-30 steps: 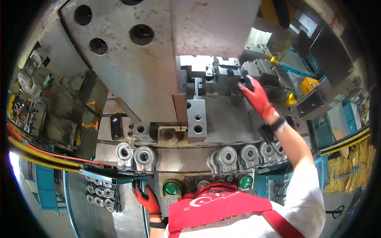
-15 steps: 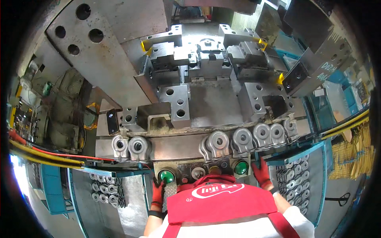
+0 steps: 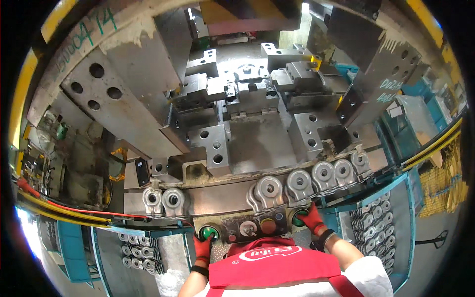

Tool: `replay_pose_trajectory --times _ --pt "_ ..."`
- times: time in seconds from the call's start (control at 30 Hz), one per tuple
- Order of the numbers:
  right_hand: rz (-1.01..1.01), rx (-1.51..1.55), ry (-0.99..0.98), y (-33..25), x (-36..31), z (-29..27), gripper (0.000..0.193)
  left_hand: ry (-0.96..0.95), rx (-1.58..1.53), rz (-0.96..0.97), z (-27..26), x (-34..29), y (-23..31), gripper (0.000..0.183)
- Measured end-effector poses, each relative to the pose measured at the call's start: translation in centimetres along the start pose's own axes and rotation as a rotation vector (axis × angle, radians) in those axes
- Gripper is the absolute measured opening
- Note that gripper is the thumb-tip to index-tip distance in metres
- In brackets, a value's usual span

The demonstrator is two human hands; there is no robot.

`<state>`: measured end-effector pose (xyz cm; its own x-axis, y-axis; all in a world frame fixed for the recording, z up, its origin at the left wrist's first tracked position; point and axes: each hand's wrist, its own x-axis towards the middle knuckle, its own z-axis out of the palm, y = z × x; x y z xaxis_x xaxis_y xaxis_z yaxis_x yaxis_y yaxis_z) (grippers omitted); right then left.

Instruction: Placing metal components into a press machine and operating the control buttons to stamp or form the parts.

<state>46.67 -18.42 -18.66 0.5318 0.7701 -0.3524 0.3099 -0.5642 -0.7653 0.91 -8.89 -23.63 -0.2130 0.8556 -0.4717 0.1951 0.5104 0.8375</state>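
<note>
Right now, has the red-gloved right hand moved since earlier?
Yes: the right hand came down from the grey metal blocks to the right round green button.

Ring-ended metal parts point(image 3: 299, 197) right of centre look smooth, semi-glossy; the bed plate point(image 3: 260, 142) mid-frame is dull metal. Lower down, the green buttons point(image 3: 208, 230) gleam like plastic above the matt cloth apron point(image 3: 277, 271).

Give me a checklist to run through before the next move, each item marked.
1. Left hand at the left green button: ok.
2. Right hand at the right green button: ok.
3. Both buttons pressed in: cannot tell.
4. Both hands away from the die blocks: ok.
5. Front ledge free of loose parts: not ok; ring-ended metal parts rest along it.
</note>
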Motion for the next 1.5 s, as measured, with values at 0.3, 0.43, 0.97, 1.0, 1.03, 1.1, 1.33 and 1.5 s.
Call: replay_pose_trajectory --times 0.3,0.43,0.97,1.0,1.03,1.1,1.33,1.5 --pt "-0.029 -0.191 -0.028 2.2 0.9 0.9 0.112 0.076 -0.135 -0.054 0.8 -2.6 2.8 0.065" --pt "-0.103 -0.213 0.05 2.0 0.9 1.2 0.11 0.154 -0.007 0.004 0.9 -2.2 2.3 0.071" --pt "-0.16 -0.246 -0.418 -5.9 -2.3 -6.9 0.079 -0.07 0.86 0.205 -2.0 -4.8 9.6 0.075" --pt "-0.299 -0.228 -0.528 -8.0 -2.5 -8.2 0.072 -0.034 0.956 0.326 -1.8 -5.8 12.3 0.066" --pt "-0.236 -0.039 -0.456 -10.1 -2.6 -8.5 0.06 -0.089 0.814 0.396 -1.2 -6.6 15.0 0.058" --pt "-0.157 0.375 -0.385 -14.1 -1.9 -9.6 0.043 -0.195 0.608 0.528 0.8 -7.6 19.9 0.043" --pt "-0.463 1.528 -0.631 -26.3 0.5 -7.0 0.045 -0.992 0.044 0.606 14.0 -9.8 29.2 0.031" --pt "-0.969 -0.044 0.097 -23.3 -1.3 -4.7 0.036 -1.147 -0.094 0.504 18.8 -9.8 29.9 0.028"
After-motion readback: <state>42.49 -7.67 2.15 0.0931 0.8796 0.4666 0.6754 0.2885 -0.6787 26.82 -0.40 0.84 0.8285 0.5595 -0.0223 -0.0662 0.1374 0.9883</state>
